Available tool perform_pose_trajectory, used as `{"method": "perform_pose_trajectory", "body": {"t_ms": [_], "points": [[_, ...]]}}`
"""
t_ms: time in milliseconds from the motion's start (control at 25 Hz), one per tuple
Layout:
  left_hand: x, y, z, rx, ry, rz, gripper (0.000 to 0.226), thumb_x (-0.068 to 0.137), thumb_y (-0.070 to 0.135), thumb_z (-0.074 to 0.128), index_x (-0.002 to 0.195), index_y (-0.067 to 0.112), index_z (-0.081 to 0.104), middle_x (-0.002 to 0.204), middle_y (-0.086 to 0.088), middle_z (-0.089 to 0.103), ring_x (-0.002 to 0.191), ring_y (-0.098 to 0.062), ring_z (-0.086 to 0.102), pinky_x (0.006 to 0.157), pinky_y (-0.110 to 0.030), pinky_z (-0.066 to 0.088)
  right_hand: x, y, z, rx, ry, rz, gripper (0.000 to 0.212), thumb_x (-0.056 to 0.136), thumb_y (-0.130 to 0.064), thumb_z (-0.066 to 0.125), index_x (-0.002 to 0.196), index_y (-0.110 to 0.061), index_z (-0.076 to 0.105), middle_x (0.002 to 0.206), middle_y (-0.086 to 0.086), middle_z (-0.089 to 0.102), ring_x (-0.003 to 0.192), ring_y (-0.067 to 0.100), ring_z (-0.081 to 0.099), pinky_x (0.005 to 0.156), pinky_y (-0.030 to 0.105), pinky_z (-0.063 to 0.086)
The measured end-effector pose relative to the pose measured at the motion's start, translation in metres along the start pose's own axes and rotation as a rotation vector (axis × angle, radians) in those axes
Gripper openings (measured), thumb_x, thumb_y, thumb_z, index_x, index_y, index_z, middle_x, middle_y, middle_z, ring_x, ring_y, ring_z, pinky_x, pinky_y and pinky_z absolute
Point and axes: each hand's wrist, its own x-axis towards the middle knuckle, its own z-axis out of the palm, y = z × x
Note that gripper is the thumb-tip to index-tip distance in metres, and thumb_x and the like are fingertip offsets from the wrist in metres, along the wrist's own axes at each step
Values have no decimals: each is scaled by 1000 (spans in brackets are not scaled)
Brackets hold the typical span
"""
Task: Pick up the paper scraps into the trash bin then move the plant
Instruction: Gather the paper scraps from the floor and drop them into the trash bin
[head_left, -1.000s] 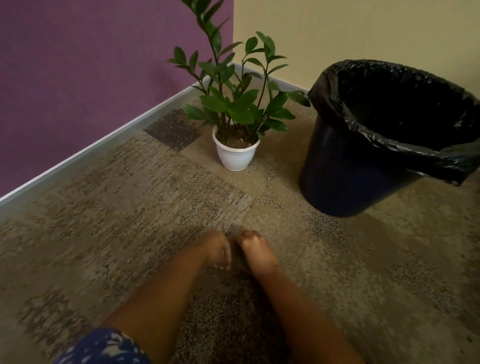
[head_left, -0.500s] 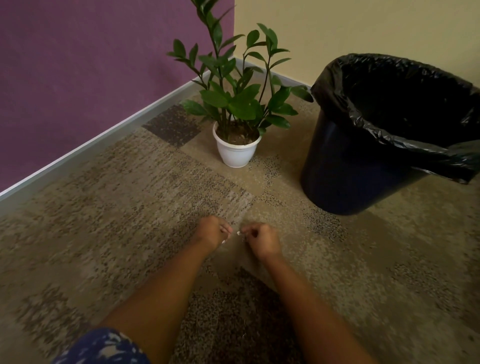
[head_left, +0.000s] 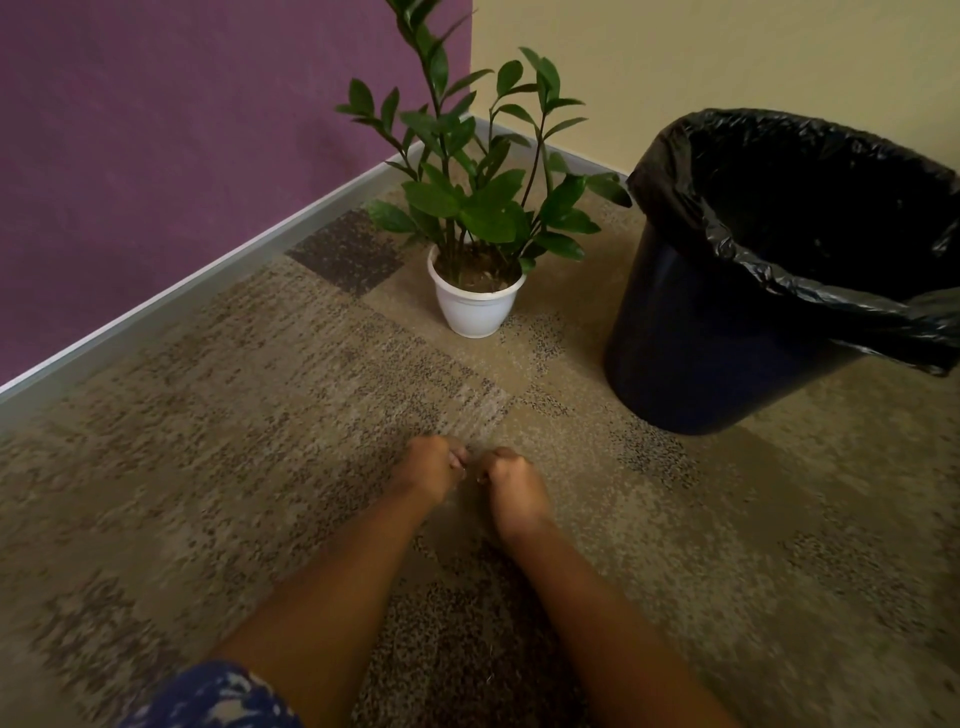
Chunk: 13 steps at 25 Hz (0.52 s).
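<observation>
**Both hands bunched low over the carpet, fingertips hidden**

The left hand (head_left: 434, 470) and right hand (head_left: 511, 486) sit knuckle to knuckle just above the carpet (head_left: 234, 441). Each has its fingers curled in and its fingertips turned toward the other hand. Whether either hand pinches a paper scrap cannot be told. Half a second ago a small white fleck showed between the fingertips; now that gap has narrowed and the fleck cannot be made out. Otherwise the hands have hardly shifted, only drawing slightly closer together.

Both bare forearms run back toward the near edge, and a blue patterned sleeve (head_left: 218, 696) shows at the near left.

Farther off, the plant (head_left: 483, 208) stands upright in its white pot (head_left: 475, 306) on the carpet, in the far corner where the purple wall (head_left: 182, 130) meets the cream wall (head_left: 727, 62). The trash bin (head_left: 691, 332), lined with a black bag (head_left: 769, 265), stands to the plant's right, apart from it. Neither has moved since the earlier pictures.
</observation>
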Motion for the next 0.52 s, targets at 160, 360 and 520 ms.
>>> {"method": "perform_pose_trajectory", "body": {"t_ms": [160,360,520], "points": [[-2,1,-1,0,21,0,26,87,-5,53,98,6,74,98,-18,72,93,-28,68,87,-31,55,5,-6,0,2,-32,138,28,93,2,45,111,-2,66,115,16,65,105,27,64,86,31,51],[-1,2,1,-22,49,-34,25,89,-3,51,96,3,74,102,-15,73,95,-25,68,90,-28,53,10,-2,2,124,-18,265,29,90,7,46,108,0,68,109,16,69,101,26,67,85,28,52],[-1,1,0,-33,15,-28,20,87,-6,56,98,0,72,98,-20,72,88,-23,67,88,-27,53,11,3,0,217,-20,246,22,85,6,52,96,-1,71,101,16,71,94,26,67,81,25,51]]}}
